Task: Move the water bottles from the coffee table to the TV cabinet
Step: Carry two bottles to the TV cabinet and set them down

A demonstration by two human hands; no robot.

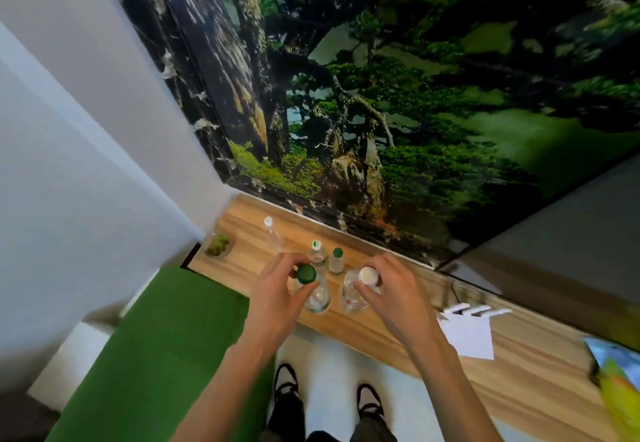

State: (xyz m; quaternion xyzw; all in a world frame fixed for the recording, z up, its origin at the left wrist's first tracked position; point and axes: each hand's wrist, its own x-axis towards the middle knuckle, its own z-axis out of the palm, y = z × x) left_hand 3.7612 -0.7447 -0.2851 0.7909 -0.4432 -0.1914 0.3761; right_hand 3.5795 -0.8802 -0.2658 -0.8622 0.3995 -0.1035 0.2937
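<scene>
Standing upright on the wooden cabinet top are five clear bottles, caps up, long axes vertical. The left hand is curled around the green-capped bottle at its neck; the right hand pinches the white-capped bottle the same way. Behind them stand two small green-capped bottles and a tall white-capped one. A small potted plant sits left, white paper right, a green seat beside the cabinet.
</scene>
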